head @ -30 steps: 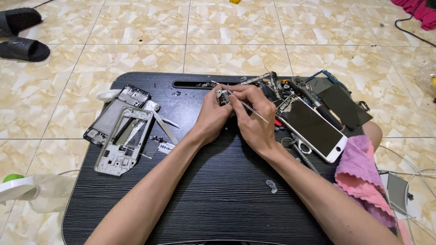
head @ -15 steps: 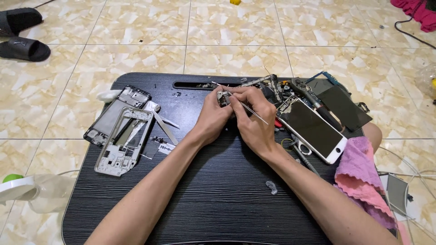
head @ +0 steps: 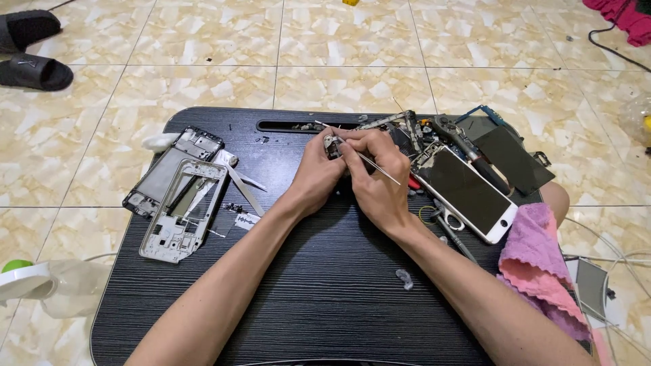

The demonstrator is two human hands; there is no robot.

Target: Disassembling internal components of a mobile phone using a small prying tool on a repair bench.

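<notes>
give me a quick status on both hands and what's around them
Left hand pinching a small metal phone part. Right hand working thin metal tweezers on it. Black wood-grain lap desk crowded: white-framed phone screen right, silver phone frame left.

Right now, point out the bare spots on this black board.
Free: the near middle of the black board, between the forearms, and the strip below the silver phone frame. Crowded: the far right, around the white-framed phone and tools, and where the left hand and right hand work.

Black wood-grain tray (head: 325, 298), pink-purple cloth (head: 542, 264), beige marbled tiles (head: 352, 88)
</notes>
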